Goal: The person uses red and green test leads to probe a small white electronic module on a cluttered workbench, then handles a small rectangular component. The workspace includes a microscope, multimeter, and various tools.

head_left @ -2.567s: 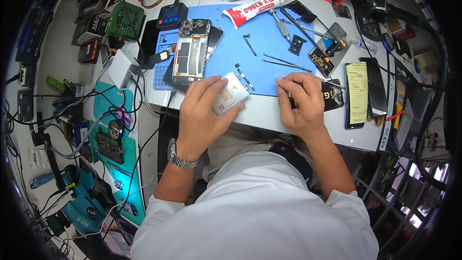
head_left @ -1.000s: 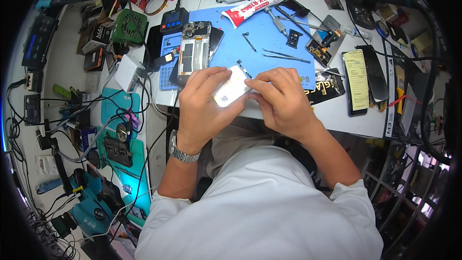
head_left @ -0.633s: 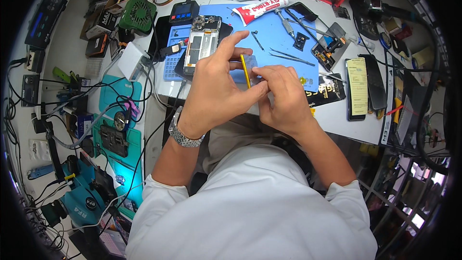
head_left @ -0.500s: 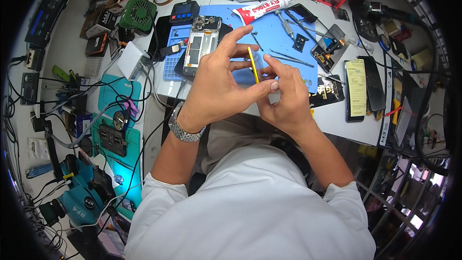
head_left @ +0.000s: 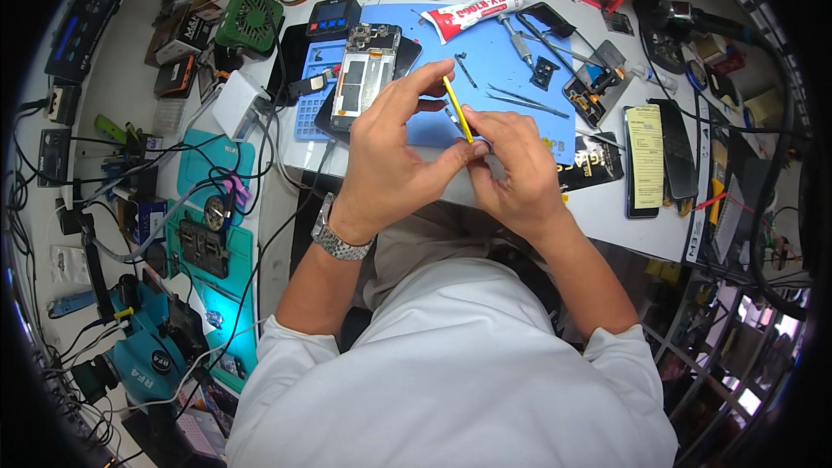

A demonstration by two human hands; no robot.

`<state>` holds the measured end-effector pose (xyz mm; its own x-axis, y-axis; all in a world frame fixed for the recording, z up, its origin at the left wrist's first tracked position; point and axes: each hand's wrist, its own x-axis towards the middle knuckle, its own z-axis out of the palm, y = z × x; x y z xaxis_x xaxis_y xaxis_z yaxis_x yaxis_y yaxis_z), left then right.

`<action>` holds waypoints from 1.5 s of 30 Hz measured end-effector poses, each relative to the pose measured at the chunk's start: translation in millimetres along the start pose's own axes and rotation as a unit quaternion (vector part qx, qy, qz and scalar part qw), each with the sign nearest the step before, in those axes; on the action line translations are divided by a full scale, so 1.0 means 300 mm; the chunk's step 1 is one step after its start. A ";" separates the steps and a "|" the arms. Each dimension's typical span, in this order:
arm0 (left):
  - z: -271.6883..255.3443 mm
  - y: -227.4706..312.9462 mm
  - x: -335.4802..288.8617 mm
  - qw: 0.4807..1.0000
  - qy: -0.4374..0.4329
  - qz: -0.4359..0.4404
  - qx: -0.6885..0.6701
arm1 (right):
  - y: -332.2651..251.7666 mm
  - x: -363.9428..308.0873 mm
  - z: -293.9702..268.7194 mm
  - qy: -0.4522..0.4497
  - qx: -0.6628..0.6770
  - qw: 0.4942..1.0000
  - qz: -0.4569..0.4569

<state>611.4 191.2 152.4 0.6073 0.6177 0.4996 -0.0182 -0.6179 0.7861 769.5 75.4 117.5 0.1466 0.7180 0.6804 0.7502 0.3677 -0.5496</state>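
Observation:
A thin panel with a bright yellow edge (head_left: 457,107) is held up between my hands above the front of the blue work mat (head_left: 416,22). It is seen almost edge-on, so its faces are mostly hidden; it looks like a phone's cover or frame. My left hand (head_left: 386,149), with a metal watch on the wrist, grips it at the two ends between fingers and thumb. The fingers and thumb of my right hand (head_left: 518,163) close on its lower right part. Behind my left hand, an opened phone (head_left: 367,74) lies with its inner parts exposed.
Tweezers (head_left: 529,101), a red and white tube (head_left: 472,16) and a screwdriver-like tool (head_left: 517,42) lie on the mat. Phones, one bearing a yellow paper slip (head_left: 643,156), rest at right. A teal microscope (head_left: 156,351) and loose cables are at left.
The yellow-edged panel has turned more edge-on, its upper end tipping left. My right hand has shifted slightly left along it, fingers drawn closer together.

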 end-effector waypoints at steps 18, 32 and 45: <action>-0.030 -0.048 -0.090 0.994 0.067 -0.060 -0.061 | 0.040 -0.016 -0.072 0.002 -0.046 0.997 0.070; 0.048 -0.046 0.036 0.991 -0.021 0.081 0.100 | -0.005 0.001 -0.066 0.065 0.066 0.981 0.170; -0.020 -0.102 0.017 0.991 -0.008 0.017 0.129 | 0.055 -0.022 -0.046 0.100 0.110 0.954 0.262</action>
<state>610.4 216.2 133.2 0.6223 0.5878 0.5169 0.1632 -0.7433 0.6488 789.9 68.6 110.7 0.6004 0.7186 0.3510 0.3907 0.1195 -0.9127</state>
